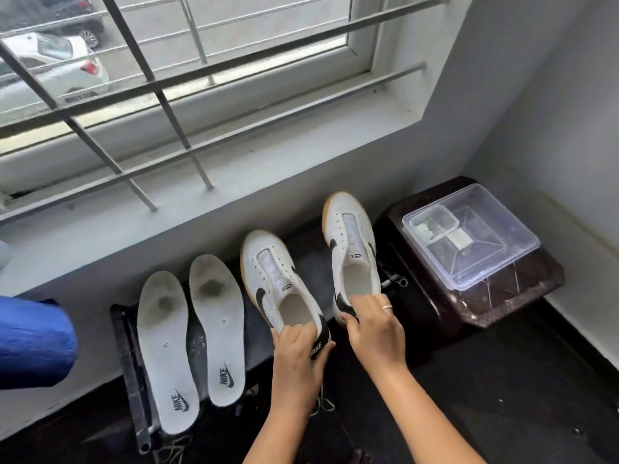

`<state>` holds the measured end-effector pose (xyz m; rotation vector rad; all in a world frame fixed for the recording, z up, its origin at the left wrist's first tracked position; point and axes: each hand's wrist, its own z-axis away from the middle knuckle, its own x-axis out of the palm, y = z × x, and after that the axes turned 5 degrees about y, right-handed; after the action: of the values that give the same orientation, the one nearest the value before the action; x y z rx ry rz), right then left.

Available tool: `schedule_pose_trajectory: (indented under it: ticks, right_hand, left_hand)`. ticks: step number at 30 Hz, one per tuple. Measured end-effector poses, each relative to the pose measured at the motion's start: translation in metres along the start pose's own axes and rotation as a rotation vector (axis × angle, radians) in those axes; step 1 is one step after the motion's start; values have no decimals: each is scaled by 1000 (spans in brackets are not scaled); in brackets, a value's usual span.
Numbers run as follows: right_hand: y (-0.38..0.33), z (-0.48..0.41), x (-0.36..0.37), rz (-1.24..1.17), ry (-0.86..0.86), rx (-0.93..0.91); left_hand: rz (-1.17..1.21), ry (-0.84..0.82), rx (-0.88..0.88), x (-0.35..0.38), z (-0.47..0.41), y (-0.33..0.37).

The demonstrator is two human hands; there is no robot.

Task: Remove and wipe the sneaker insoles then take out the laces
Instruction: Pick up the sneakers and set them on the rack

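Here, the left hand (298, 353) is curling fingers and thumb round the black heel tab of the left sneaker (266, 259), smooth white with a gum sole, while the right hand (376, 333) is pinching the heel of the right sneaker (348, 226). Two flat, grey-smudged insoles (167, 356) are lying side by side on the dark metal rack (129, 356).
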<state>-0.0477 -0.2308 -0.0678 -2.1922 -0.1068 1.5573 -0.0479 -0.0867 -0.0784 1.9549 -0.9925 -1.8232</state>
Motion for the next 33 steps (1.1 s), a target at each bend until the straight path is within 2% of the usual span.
schedule_pose_trajectory:
  ticks: [4,11,17,20,23,25,33]
  right_hand:
    - [-2,-6,15,28,6,20]
    - [3,6,44,85,-17,-7]
    - [20,11,53,124,75,-108]
    - [22,15,52,128,70,-132]
    - [21,15,48,98,42,-121]
    - [20,14,45,89,6,-122]
    - [23,18,39,-50,-69,-54]
  left_hand:
    - [-56,70,-32,8,0,-6]
    - [-152,97,-30,37,-1,-16]
    - [-179,160,8,60,1,-20]
    - [-190,89,-39,59,4,-20]
    - [-177,-94,-137,49,-3,-14]
    - [-141,-188,-129,42,-9,-11]
    - [-106,-66,-50,37,1,-20]
